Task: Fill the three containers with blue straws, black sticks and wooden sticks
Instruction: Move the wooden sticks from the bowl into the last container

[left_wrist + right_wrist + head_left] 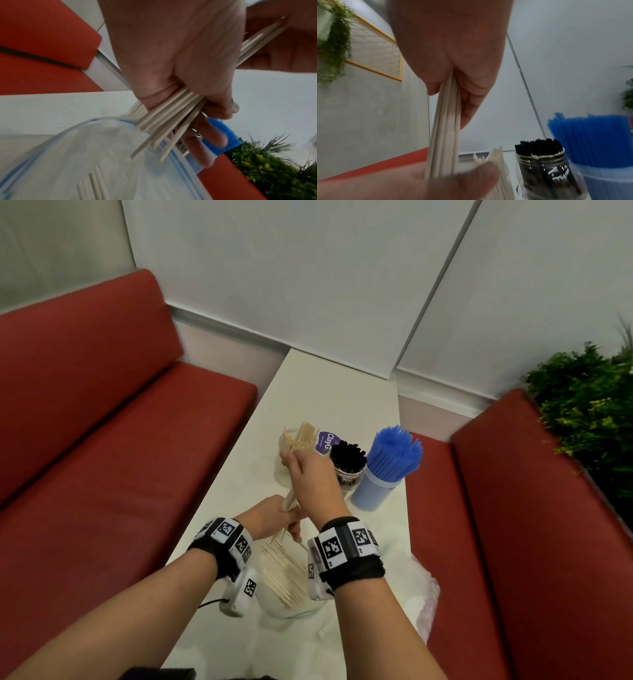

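Both hands grip one bundle of wooden sticks point(290, 501) at frame centre: left hand point(274, 517) low, right hand point(310, 477) above. More sticks fill the bowl point(274, 609) below. The jars of black sticks point(347, 462) and blue straws point(394, 453) stand on the surface point(329, 392), right of centre.

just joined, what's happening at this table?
Both hands, left and right, grip one bundle of wooden sticks, above a clear bowl holding more. Behind stand three containers: blue straws, black sticks, and a jar of wooden sticks.
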